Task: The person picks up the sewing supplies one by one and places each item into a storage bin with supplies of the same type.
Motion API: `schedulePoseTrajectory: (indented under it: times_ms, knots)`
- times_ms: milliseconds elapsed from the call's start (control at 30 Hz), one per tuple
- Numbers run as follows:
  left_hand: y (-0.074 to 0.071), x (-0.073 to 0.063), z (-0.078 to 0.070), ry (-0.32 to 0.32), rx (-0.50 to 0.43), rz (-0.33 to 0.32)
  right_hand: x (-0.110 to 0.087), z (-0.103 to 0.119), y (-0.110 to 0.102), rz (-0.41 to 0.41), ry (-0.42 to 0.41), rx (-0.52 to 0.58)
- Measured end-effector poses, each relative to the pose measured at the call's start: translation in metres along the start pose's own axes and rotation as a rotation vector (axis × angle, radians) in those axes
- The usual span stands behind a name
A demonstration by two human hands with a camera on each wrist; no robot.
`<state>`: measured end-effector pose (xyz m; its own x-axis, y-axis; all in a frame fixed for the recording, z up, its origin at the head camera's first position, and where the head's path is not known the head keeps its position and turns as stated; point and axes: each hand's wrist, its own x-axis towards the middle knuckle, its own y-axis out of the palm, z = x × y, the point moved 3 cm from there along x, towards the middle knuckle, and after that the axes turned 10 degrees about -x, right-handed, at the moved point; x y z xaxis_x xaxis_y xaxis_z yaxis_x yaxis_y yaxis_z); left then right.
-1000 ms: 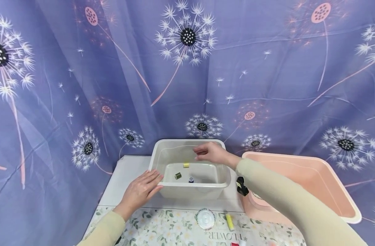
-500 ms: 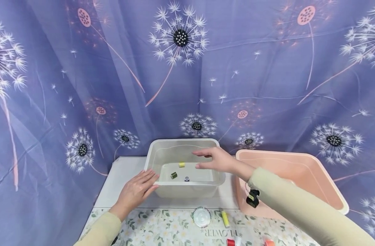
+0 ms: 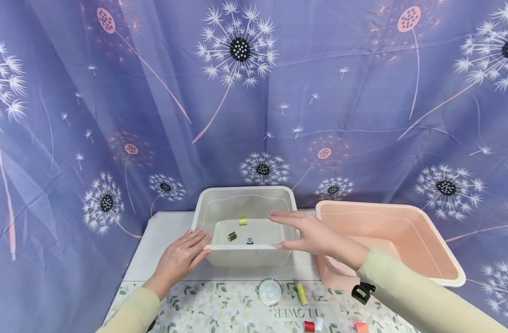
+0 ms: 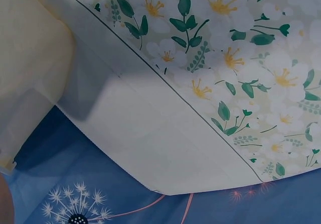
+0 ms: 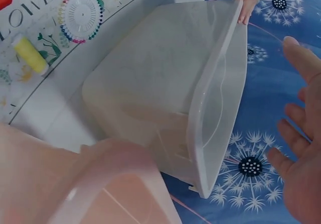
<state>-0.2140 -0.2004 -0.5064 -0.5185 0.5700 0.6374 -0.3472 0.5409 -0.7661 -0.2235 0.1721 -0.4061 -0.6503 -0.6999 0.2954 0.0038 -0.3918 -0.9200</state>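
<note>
My left hand (image 3: 183, 256) rests on the front left corner of a pale grey plastic basin (image 3: 245, 247), fingers straight and touching the rim. Over the basin's right front side is my right hand (image 3: 314, 236), fingers extended and thumb apart, with nothing held. In the right wrist view that hand (image 5: 303, 138) is spread beside the basin's rim. On the basin floor lie a yellow thread spool (image 3: 243, 222), a dark green spool (image 3: 232, 236) and a small dark blue spool (image 3: 250, 241). Only a fingertip of the left hand shows at the edge of the left wrist view.
A peach basin (image 3: 429, 249) stands to the right, partly behind the right forearm. On the floral tabletop lie a round pin wheel (image 3: 270, 292), a yellow spool (image 3: 301, 294), a red spool (image 3: 309, 326) and an orange one (image 3: 361, 327). A dandelion curtain (image 3: 220, 115) hangs behind.
My right hand has moved from above the basin's inside toward its right front rim, fingers spreading wider. The left hand stays on the rim. The head view has shifted slightly.
</note>
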Motion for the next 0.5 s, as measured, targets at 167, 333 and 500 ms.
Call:
schedulePoseTrajectory:
  times_ms: [167, 333, 500]
  knots:
    - [-0.001, 0.000, 0.000, -0.005, 0.010, 0.005, -0.012, 0.004, 0.002, -0.020, -0.030, -0.084]
    - [-0.001, 0.000, 0.001, -0.005, 0.011, 0.009, -0.023, 0.008, 0.004, -0.012, -0.050, -0.170]
    - [-0.001, 0.000, 0.001, -0.016, 0.012, 0.020, -0.032, 0.011, 0.006, -0.018, -0.078, -0.228]
